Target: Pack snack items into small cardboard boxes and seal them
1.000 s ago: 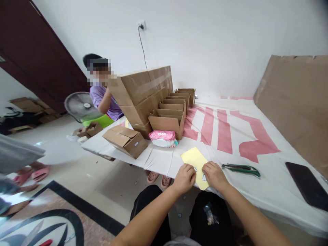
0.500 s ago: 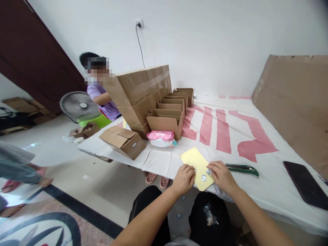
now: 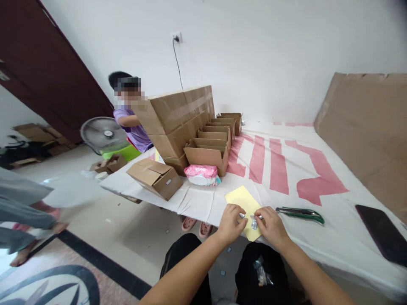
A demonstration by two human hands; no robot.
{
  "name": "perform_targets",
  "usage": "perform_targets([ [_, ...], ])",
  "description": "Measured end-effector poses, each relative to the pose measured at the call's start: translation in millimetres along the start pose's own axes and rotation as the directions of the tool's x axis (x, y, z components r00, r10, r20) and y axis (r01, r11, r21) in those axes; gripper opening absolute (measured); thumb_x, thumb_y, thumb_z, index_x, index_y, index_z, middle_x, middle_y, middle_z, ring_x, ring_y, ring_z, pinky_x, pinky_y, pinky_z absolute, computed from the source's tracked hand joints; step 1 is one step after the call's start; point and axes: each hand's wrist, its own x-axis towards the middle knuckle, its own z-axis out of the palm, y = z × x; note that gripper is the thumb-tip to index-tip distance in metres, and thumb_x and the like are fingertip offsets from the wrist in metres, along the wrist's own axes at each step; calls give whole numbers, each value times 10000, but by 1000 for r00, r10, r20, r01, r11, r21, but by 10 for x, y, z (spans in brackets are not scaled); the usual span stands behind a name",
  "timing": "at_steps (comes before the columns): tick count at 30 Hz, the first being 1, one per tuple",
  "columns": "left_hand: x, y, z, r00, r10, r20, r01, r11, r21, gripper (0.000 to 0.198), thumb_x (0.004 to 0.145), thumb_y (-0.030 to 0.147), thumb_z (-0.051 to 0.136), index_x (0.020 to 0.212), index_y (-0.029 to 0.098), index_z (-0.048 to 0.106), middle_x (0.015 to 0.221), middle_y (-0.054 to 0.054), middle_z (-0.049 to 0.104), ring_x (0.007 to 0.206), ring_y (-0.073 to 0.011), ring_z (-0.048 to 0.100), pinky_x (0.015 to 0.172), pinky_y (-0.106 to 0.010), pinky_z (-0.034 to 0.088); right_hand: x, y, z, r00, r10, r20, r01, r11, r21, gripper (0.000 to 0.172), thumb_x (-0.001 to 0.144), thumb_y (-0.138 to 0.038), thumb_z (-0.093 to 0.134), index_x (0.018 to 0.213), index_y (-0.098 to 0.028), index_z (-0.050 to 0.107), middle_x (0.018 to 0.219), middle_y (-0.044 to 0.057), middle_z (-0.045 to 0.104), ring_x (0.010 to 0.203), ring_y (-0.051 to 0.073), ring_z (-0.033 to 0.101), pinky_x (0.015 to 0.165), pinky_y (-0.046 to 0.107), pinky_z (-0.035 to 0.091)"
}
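Observation:
A yellow backing sheet (image 3: 239,195) lies at the table's front edge, with a small silver-white sticker (image 3: 254,225) on its lower part. My left hand (image 3: 232,222) rests on the sheet's left side, thumb and fingertips closed about another small silver-white sticker (image 3: 242,215). From the right, my right hand (image 3: 272,225) pinches a small silvery sticker over the sheet, close to the one lying there. The fingers partly hide both held pieces. Just beyond the right hand lies a green utility knife (image 3: 300,214).
A pink pack of wipes (image 3: 202,175), a closed carton (image 3: 155,178), a row of open cartons (image 3: 206,156) and stacked boxes (image 3: 171,112) stand left. A phone (image 3: 381,233) lies right, below a cardboard panel (image 3: 365,114). Another person (image 3: 132,127) sits behind the boxes.
My right hand has moved left and slightly down with its sticker, towards the one on the sheet. The fingers of my left hand have shifted inward over the sheet. The view has tilted slightly.

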Motion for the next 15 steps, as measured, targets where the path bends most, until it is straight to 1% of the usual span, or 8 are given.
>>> perform_targets([
  [2, 59, 76, 33, 990, -132, 57, 139, 981, -139, 125, 719, 202, 655, 843, 183, 653, 870, -57, 634, 920, -225, 546, 854, -377, 438, -11, -25, 24, 1000, 10, -6, -9, 999, 43, 103, 888, -165, 495, 819, -195, 564, 799, 47, 628, 794, 212, 569, 731, 345, 450],
  [4, 109, 129, 74, 962, -244, 119, 267, 932, -244, 48, 724, 192, 620, 763, 178, 644, 771, -26, 629, 805, -185, 558, 773, -327, 447, -28, -49, 38, 999, 48, -4, -47, 994, 96, 110, 901, -195, 480, 846, -197, 575, 812, 49, 633, 801, 209, 582, 738, 340, 455],
  [5, 126, 147, 92, 950, -277, 143, 307, 911, -275, 43, 736, 189, 593, 734, 173, 633, 723, -12, 616, 738, -161, 551, 720, -299, 445, -36, -61, 41, 997, 82, 1, -81, 988, 128, 114, 906, -215, 475, 872, -195, 583, 828, 52, 639, 809, 207, 591, 741, 336, 459],
  [8, 135, 189, 113, 938, -297, 178, 341, 885, -318, 76, 758, 201, 548, 731, 162, 607, 661, 18, 581, 618, -112, 508, 604, -237, 410, -47, -98, 39, 978, 204, 34, -206, 952, 224, 146, 901, -281, 484, 906, -191, 599, 857, 57, 654, 824, 205, 609, 741, 327, 467],
  [11, 102, 241, 95, 928, -321, 188, 369, 859, -354, 53, 738, 211, 565, 740, 160, 579, 664, 33, 556, 584, -90, 464, 562, -216, 369, -37, -142, 34, 944, 315, 100, -330, 891, 312, 183, 876, -335, 499, 810, -195, 598, 771, 35, 641, 723, 186, 595, 666, 305, 453],
  [13, 80, 278, 81, 924, -328, 195, 380, 846, -375, 51, 708, 191, 587, 739, 163, 558, 662, 43, 536, 574, -82, 441, 548, -211, 347, -27, -171, 29, 914, 375, 152, -404, 824, 397, 190, 843, -353, 519, 748, -199, 579, 689, 8, 610, 631, 162, 561, 595, 281, 427],
  [15, 71, 301, 74, 924, -319, 212, 379, 841, -386, 91, 678, 142, 589, 751, 168, 541, 647, 56, 510, 563, -79, 430, 542, -209, 336, -19, -191, 19, 872, 424, 243, -488, 724, 488, 186, 813, -369, 542, 730, -204, 560, 595, -25, 566, 538, 138, 520, 528, 258, 397],
])
